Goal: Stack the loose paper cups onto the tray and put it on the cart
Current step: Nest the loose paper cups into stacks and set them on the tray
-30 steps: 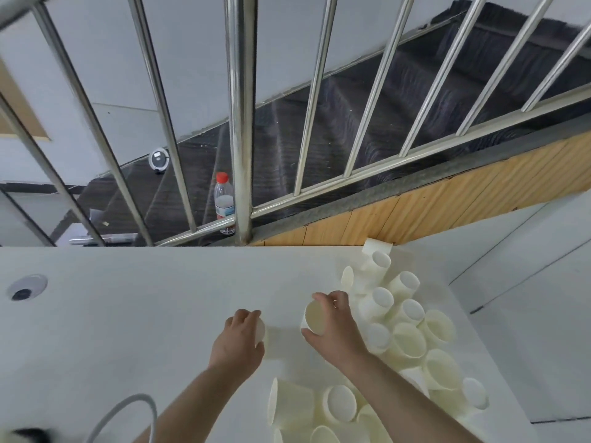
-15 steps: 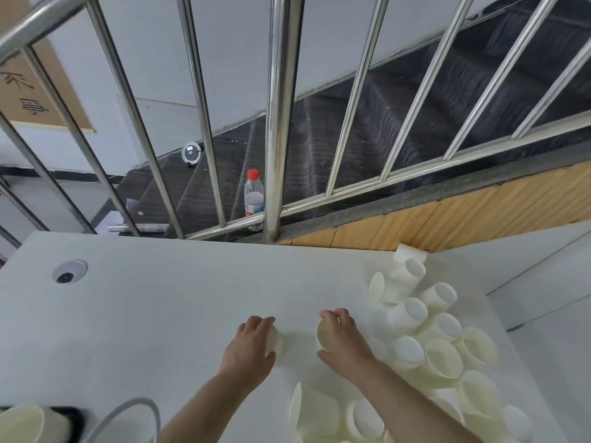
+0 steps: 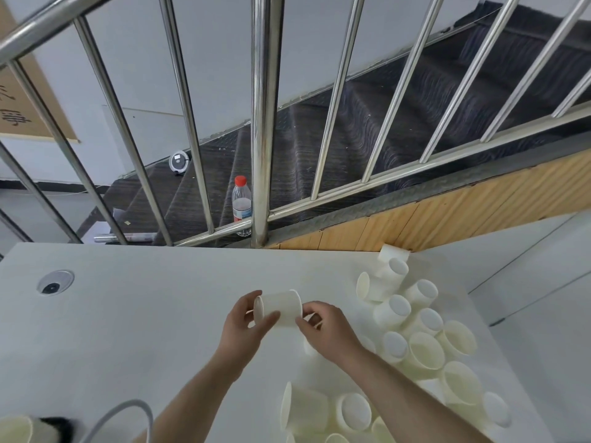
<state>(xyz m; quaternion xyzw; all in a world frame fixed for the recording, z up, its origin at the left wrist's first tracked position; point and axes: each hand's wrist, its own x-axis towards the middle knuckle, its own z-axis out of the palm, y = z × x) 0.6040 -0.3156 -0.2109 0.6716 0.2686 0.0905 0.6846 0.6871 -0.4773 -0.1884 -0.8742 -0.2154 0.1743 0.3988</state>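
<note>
Both hands up over the white table (image 3: pixel 134 318), holding one paper cup (image 3: pixel 281 306) on its side between them, mouth facing left. Left hand (image 3: pixel 244 327) grips the rim end, thumb across the near side, fingers curled behind the mouth. Right hand (image 3: pixel 329 327) pinches the base end with thumb and fingertips. Held cup is off the table surface, centre of the view. Loose cups pile (image 3: pixel 415 330) lies at the right side of the table, some tipped over, some upright, running from the far right corner down to the near edge; a few more cups (image 3: pixel 323 410) lie near, under the right forearm. Another cup rim (image 3: pixel 14 431) at the near left corner beside a grey cable (image 3: pixel 128 410). Round grommet (image 3: pixel 54 282) in the table far left. Beyond the table, steel railing (image 3: pixel 265 123), dark stairs, a plastic bottle (image 3: pixel 241 204) with red cap.
</note>
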